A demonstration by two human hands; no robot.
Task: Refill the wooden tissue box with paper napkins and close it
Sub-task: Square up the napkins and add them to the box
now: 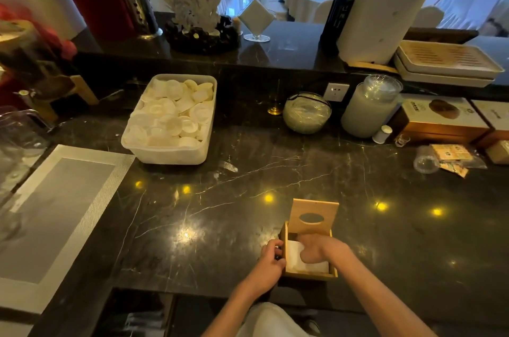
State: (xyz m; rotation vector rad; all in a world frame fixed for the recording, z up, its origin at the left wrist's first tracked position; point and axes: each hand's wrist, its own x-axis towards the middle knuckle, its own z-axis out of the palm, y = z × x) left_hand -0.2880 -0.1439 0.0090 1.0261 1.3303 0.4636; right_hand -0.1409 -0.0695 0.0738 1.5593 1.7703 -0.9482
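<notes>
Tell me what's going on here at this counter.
A person is refilling a wooden tissue box on the dark marble counter. The right hand presses white paper napkins down inside it, while the left hand steadies the box's left wall. The hinged lid with its oval slot stands open, so closing is not yet done.

Napkins (296, 257) partly under right hand (321, 250), left fingers (276, 250) hidden behind box wall (284, 248), forearms cut off below

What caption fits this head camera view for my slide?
Right hand presses napkins into open wooden tissue box; left hand steadies it.
</notes>
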